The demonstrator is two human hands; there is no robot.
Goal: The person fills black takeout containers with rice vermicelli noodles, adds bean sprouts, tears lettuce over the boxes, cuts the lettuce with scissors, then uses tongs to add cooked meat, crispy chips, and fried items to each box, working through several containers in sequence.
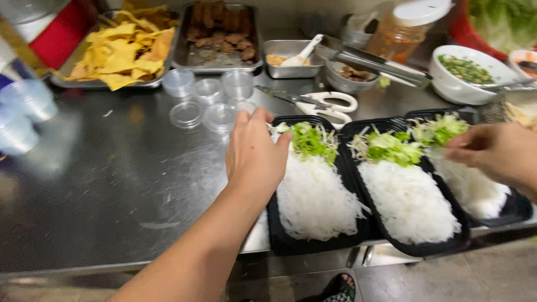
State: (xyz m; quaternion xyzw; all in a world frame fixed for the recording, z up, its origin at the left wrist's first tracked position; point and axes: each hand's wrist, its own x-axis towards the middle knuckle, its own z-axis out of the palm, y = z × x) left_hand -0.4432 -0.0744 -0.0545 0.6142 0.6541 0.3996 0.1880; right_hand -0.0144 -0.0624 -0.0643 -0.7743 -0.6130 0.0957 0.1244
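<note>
- Left hand (pixel 254 154) reaches across the steel desk (pixel 112 184), palm down, fingers loosely spread, nothing held; fingertips rest at the far left corner of the left black tray (pixel 279 237).
- Right hand (pixel 495 151) hovers over the right black tray (pixel 517 210), fingers pinched together at the greens; looks like a small pinch of something in the grip, but blur makes it hard to tell what.
- Three black trays sit side by side at the desk's near edge, touching; the middle black tray (pixel 417 249) lies between the other two.
- Each tray holds white rice noodles (pixel 408 201) in the near part, and chopped lettuce (pixel 391 148) with bean sprouts at the far end.
- Small clear lidded cups (pixel 208 89) clustered just beyond the left hand (some stacked, some single).
- White-handled scissors (pixel 327 106) lie on the desk just behind the left tray.
- Back row: metal pan of yellow fried crisps (pixel 120 47) at left, metal pan of brown meat pieces (pixel 221 31) beside it, small metal pan with a white spoon (pixel 302 53).
- Metal tongs (pixel 380 64) lie across a small bowl; white bowl of chopped green herbs (pixel 467 70) at right.
- Orange-filled jar with white lid (pixel 405 31) behind the tongs.
</note>
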